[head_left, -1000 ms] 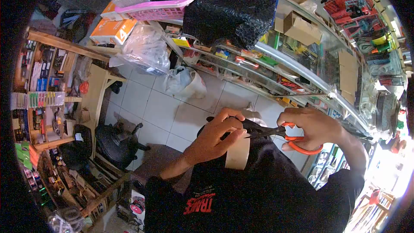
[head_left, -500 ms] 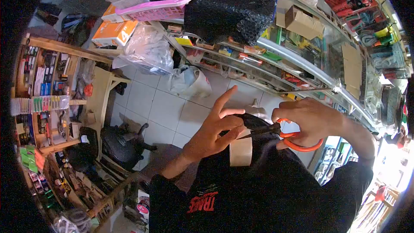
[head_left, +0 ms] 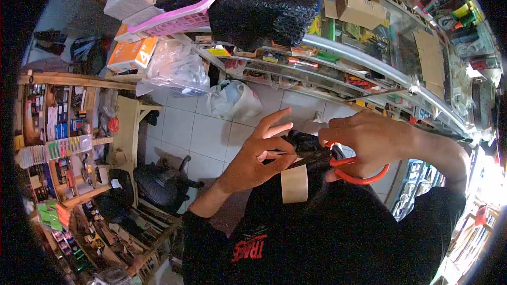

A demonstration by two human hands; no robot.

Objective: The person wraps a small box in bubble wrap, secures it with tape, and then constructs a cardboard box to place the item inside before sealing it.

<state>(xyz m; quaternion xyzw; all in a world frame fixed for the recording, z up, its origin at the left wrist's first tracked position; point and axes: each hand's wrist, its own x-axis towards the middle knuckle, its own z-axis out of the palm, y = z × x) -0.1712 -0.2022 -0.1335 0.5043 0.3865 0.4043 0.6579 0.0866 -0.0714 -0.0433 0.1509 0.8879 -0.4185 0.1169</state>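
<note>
My right hand (head_left: 359,145) is wrapped round the orange handles of a pair of scissors (head_left: 362,178). Their dark blades (head_left: 315,157) point left toward my other hand and are hard to make out against the black clothing. My left hand (head_left: 259,155) pinches close to the blade tips, with a finger stretched upward. A small pale edge shows at its fingertips, but what it grips is too small to name. Just below the blades, a flat beige piece (head_left: 294,184) with a curved lower edge lies against the black shirt (head_left: 338,232).
Ahead stands a glass display counter (head_left: 364,58) with a bubble-wrapped black package (head_left: 264,13) and a pink basket (head_left: 182,16) near it. White plastic bags (head_left: 232,99) sit on the tiled floor. A black chair (head_left: 163,182) and wooden shelves (head_left: 63,142) are at left.
My right hand has shifted slightly left and up with the scissors, and the blades look closer together. The view has turned a little; my left hand keeps its pinch.
</note>
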